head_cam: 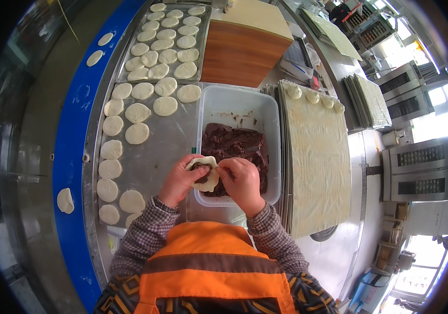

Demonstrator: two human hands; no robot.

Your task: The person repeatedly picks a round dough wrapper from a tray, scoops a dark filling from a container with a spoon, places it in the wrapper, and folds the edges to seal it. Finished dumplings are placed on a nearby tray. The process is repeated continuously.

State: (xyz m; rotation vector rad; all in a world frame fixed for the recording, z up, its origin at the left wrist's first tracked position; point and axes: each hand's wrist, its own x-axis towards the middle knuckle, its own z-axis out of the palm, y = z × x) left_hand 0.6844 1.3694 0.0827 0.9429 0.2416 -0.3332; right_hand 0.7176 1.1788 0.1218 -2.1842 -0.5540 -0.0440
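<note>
My left hand (180,179) holds a round dough wrapper (210,184) with dark red-brown paste in its middle; the left thumb rests on the paste. The fingertips of my right hand (243,181) pinch the wrapper's right edge. Both hands are over the near left part of a clear plastic tub (276,157), which holds a mass of dark paste (235,143). Flat dough rounds (137,133) lie on the metal table to the left. Several pleated, filled buns (294,92) sit along the far edge of a cloth-covered tray (318,157) to the right.
A metal tray (120,74) of dough rounds stands at the far left, beside a wooden box (243,51). A blue belt (73,129) along the left side carries a folded dough piece (66,200) and two rounds. More stacked trays (369,102) stand on the right counter.
</note>
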